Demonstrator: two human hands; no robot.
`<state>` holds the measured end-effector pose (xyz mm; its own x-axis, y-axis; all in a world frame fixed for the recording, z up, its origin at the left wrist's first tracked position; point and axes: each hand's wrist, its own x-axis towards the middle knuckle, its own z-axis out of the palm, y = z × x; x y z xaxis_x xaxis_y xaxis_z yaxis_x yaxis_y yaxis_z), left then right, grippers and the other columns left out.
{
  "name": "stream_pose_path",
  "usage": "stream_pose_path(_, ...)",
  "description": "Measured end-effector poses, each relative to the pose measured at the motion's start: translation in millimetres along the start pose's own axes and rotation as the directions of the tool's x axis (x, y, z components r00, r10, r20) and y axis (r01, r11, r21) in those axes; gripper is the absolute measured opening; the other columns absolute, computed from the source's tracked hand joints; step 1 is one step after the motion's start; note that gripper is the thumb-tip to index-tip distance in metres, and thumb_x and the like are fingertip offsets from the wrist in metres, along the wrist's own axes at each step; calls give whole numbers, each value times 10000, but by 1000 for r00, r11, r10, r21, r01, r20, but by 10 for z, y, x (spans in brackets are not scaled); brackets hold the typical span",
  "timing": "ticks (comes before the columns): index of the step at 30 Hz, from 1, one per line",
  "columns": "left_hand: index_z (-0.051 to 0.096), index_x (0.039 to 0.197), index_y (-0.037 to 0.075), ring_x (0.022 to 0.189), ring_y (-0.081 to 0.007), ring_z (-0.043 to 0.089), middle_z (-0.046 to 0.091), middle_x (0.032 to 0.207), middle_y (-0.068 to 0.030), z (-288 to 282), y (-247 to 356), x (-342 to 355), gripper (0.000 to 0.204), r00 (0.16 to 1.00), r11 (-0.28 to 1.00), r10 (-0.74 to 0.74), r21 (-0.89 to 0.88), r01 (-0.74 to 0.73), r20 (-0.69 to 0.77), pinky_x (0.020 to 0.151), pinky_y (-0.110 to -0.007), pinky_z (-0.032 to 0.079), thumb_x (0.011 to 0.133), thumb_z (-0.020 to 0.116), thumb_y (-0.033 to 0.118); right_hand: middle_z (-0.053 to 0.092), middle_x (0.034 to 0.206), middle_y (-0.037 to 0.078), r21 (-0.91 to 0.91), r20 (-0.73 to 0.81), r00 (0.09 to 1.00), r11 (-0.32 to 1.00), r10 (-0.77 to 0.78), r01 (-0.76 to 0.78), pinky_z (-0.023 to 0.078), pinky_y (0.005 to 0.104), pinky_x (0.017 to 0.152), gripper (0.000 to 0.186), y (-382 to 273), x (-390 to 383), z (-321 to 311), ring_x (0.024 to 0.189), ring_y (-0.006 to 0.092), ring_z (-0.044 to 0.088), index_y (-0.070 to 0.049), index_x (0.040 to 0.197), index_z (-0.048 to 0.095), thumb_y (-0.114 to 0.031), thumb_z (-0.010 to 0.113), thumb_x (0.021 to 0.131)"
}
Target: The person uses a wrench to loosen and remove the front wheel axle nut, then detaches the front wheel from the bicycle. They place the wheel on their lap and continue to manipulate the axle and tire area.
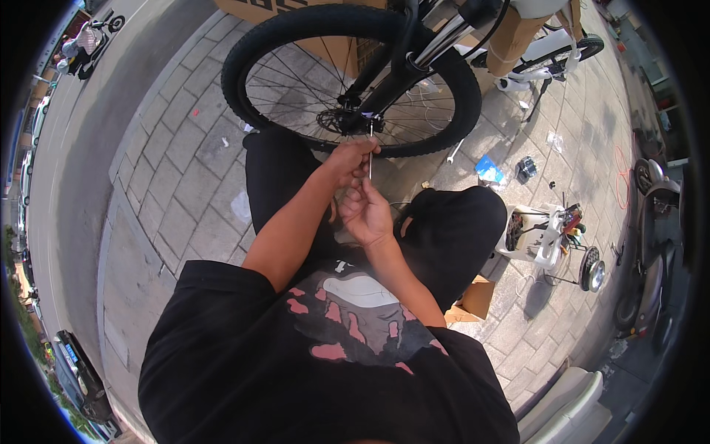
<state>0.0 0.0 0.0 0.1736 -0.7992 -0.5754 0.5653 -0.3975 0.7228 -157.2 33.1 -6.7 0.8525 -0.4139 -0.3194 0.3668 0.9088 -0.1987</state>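
And here's the front wheel [337,120], already sitting in the fork [396,83], with a slim metal tool [370,164] upright at its near side, its tip up by the brake parts beside the hub! The left hand [351,160] has a closed grip, fingers curled round the shaft; the right hand [365,213] pinches the lower end, palm part-turned up. So the wheel's placed, the fastening work looks unfinished, and how tight anything is, I can't tell. Fork leg and spokes crowd that spot. Right of the wheel: a wrench [455,152], a blue packet [489,170], then a white container [549,248] of tools; behind it, cardboard [248,9].
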Motion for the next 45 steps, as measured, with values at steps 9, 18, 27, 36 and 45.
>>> stream_pose_path(9,605,912,35,488,-88,409,424,612,30,144,-19,-1,309,998,999,-27,-31,25,-49,384,-247,246,1066,584,301,622,771,107,-887,226,703,-441,-674,-139,493,455,595,409,-146,-244,169,659,301,639,-26,976,636,-433,622,1014)
stream_pose_path(18,615,892,42,485,-87,416,444,610,19,120,-39,8,304,996,999,27,29,-25,-81,387,-253,252,1061,582,292,521,713,7,-70,-498,867,997,-6,-34,366,313,494,370,-53,68,-181,570,158,470,-97,944,582,-441,525,1069)
stream_pose_path(27,652,878,50,477,-90,381,463,630,15,131,-26,20,335,991,997,34,72,-25,-126,420,-275,262,1034,615,345,670,772,193,-888,146,796,-432,-587,-155,531,472,607,505,-104,-87,-75,711,378,695,17,1005,662,-470,539,1052)
stream_pose_path(36,641,938,53,456,-76,344,451,622,18,10,-28,92,363,998,998,57,14,-57,-11,396,-250,229,1071,545,376,652,807,37,-465,-232,970,884,-74,-44,499,313,528,448,8,-21,-18,630,155,624,-35,1136,658,-460,527,1077)
stream_pose_path(45,640,1006,57,518,-124,462,494,621,12,130,-106,-144,334,991,982,-134,138,129,28,524,-303,428,1071,549,372,583,754,-1,-498,-302,915,863,-268,89,498,319,611,371,-205,145,-229,667,142,590,-72,1004,642,-419,535,1077)
